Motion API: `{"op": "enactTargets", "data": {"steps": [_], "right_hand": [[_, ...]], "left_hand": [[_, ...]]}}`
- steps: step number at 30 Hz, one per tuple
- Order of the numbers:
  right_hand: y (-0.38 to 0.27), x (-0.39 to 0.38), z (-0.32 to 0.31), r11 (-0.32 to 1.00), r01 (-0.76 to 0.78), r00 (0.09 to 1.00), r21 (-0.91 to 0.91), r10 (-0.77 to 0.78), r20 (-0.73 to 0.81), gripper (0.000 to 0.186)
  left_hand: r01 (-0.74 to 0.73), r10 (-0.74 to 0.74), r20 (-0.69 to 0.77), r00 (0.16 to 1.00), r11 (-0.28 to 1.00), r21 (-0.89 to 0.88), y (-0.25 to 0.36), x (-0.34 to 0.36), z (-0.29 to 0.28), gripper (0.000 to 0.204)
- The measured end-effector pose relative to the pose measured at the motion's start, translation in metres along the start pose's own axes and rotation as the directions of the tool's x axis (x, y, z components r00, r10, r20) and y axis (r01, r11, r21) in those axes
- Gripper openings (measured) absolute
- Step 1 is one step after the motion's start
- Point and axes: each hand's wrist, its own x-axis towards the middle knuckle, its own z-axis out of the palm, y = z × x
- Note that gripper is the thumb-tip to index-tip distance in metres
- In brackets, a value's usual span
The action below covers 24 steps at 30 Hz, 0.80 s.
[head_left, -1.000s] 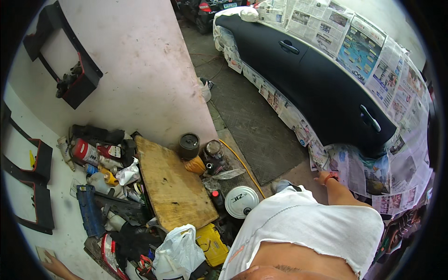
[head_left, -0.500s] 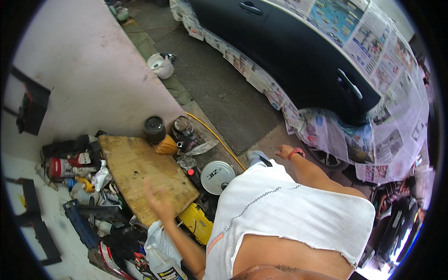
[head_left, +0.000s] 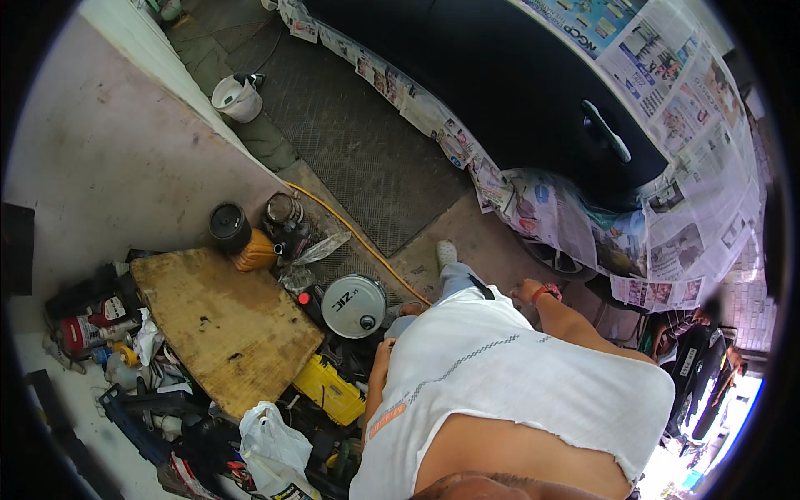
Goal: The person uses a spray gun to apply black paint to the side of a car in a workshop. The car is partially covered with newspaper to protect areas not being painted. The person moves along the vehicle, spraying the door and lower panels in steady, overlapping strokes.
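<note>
My left hand [head_left: 383, 355] hangs beside my waist, close to the white shirt [head_left: 483, 383], with its fingers mostly hidden. It is near a white round-lidded bucket [head_left: 353, 305] and a yellow case [head_left: 330, 390]. My right hand [head_left: 525, 291], with a red band at the wrist, hangs on my other side, fingers loosely apart and nothing visible in them. Beyond it is the car's wheel [head_left: 562, 257], partly hidden under masking paper. A worn wooden board [head_left: 225, 325] lies to the left, with an orange-brown jug [head_left: 255, 252] and a black canister [head_left: 229, 223] at its far edge.
A dark car door [head_left: 500, 100] stands at the far right, edged with newspaper [head_left: 692, 158]. A yellow hose [head_left: 354, 221] runs along the floor. A white pail [head_left: 238, 98] stands by the wall. Bottles, tools and a white plastic bag [head_left: 273, 442] crowd the left side.
My left hand has come back from over the wooden board to beside my waist. The view has shifted, and a foot now shows ahead. My right hand still hangs at my side.
</note>
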Motion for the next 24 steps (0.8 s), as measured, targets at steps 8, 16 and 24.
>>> {"op": "enactTargets", "data": {"steps": [8, 16, 24], "right_hand": [[-0.006, 0.108, -0.04, 0.976, 0.125, 0.983, 0.176, -0.146, 0.112, 0.058], [-0.019, 0.206, 0.054, 0.945, 0.267, 0.811, -0.187, -0.116, 0.573, 0.095], [-0.07, 0.263, 0.02, 0.98, 0.075, 0.942, -0.185, -0.01, 0.334, 0.099]], "left_hand": [[0.029, -0.007, 0.1, 0.995, 0.977, -0.213, 0.042, 0.012, 0.038, 0.021], [0.42, -0.434, -0.137, 0.891, 0.668, 0.614, 0.113, 0.094, 0.129, 0.084], [0.467, -0.359, -0.3, 0.884, 0.713, 0.523, 0.074, 0.27, 0.112, 0.08]]}}
